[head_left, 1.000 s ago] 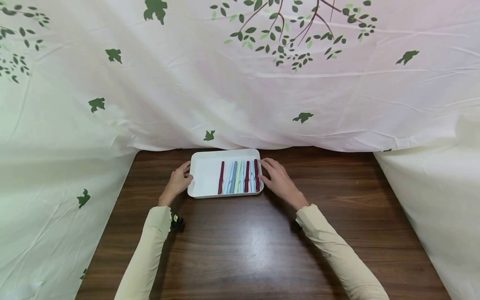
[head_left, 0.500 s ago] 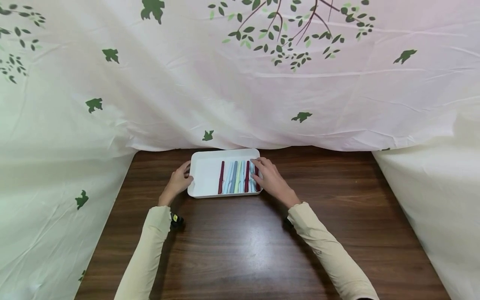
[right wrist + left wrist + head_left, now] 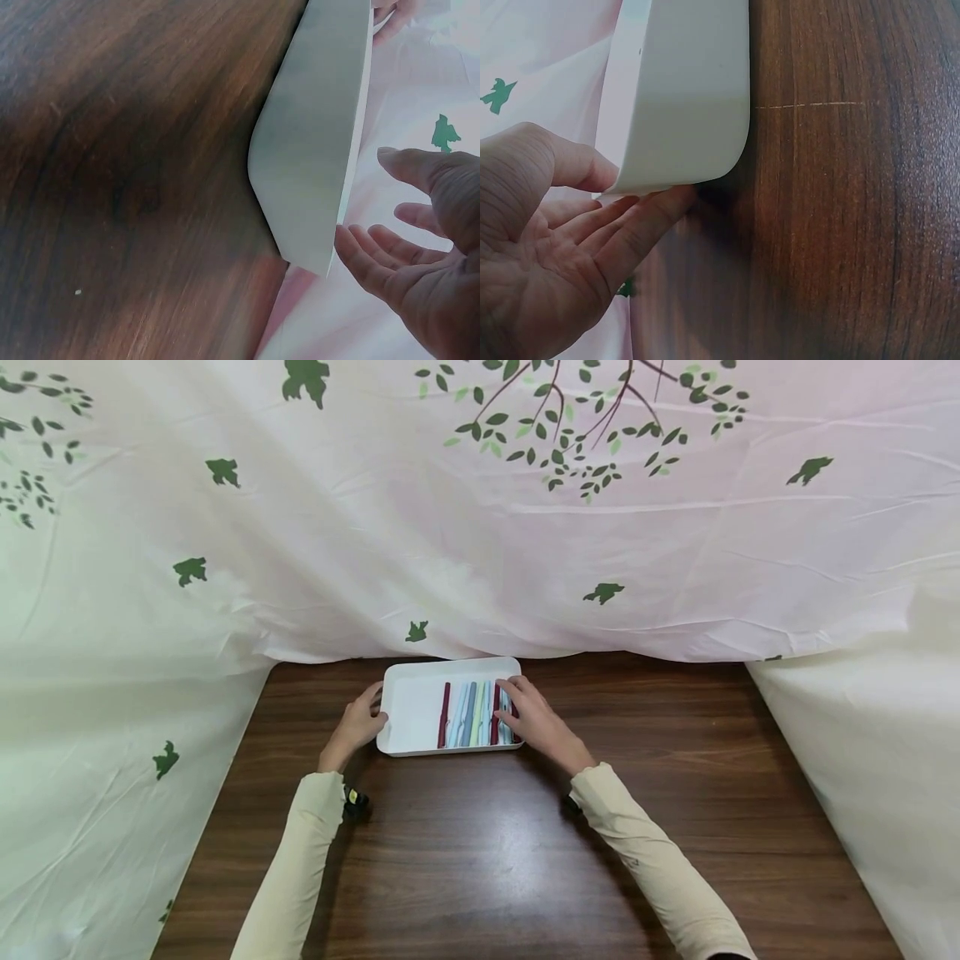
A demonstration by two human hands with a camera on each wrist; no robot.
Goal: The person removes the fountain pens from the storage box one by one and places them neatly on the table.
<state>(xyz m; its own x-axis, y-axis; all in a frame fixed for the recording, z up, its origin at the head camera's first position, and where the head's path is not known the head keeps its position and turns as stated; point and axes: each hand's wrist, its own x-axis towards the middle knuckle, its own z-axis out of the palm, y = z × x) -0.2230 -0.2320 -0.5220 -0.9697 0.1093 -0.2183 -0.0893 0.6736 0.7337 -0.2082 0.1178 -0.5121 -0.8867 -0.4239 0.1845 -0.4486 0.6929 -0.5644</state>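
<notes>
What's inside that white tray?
The tray holds pen-like sticks in dark red, pale blue, grey and yellow-green. The right hand partly hides the rightmost ones, so I can't count them.

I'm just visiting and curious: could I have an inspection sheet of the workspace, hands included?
Surface: brown wood-grain table with a thin pale line.
Job's things: white tray holding a row of pen-like sticks, several colours, toward its right side.
Clutter: a tiny pale speck on the table.
Hands: left hand grips the tray's left rim; right hand is over the right end, contact unclear.
Cables: nothing seen.
Surroundings: pale printed cloth behind and at both sides.
</notes>
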